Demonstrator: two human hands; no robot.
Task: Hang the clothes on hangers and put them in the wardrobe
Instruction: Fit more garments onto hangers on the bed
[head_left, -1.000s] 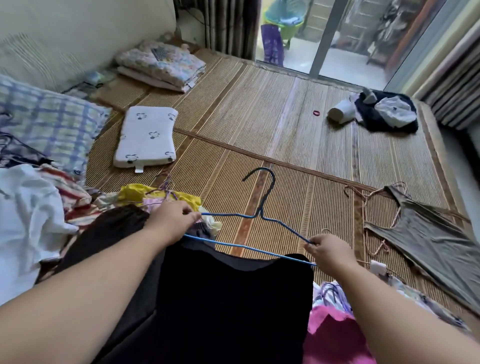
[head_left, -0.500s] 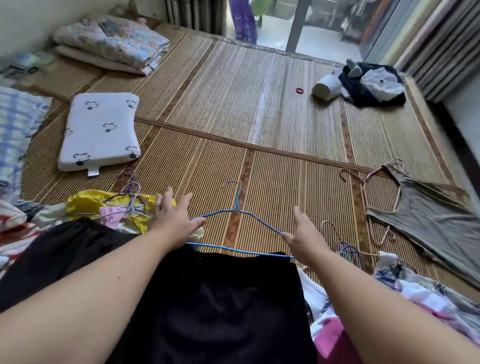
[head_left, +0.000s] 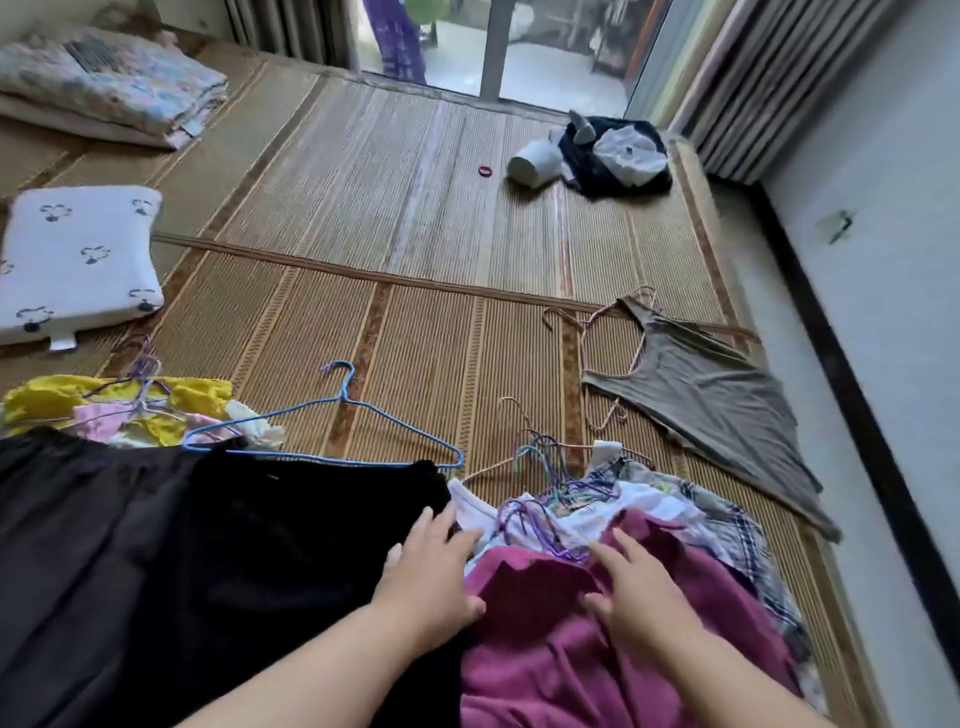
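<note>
My left hand (head_left: 431, 577) lies flat with fingers spread on the near edge of the black garment (head_left: 208, 545). My right hand (head_left: 634, 587) rests open on the magenta garment (head_left: 571, 660) beside it. The two are close but apart, and neither grips anything. Ahead of the left hand the blue hanger (head_left: 343, 401) lies on the mat (head_left: 415, 208), its lower bar along the black garment's top edge; I cannot tell whether it is threaded in. Loose hangers (head_left: 545, 462) lie tangled ahead of the right hand, and a grey top (head_left: 717, 395) lies farther right.

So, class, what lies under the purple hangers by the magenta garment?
The purple hangers rest on a white garment and the edge of the magenta garment. Whatever lies beneath those clothes is covered.
</note>
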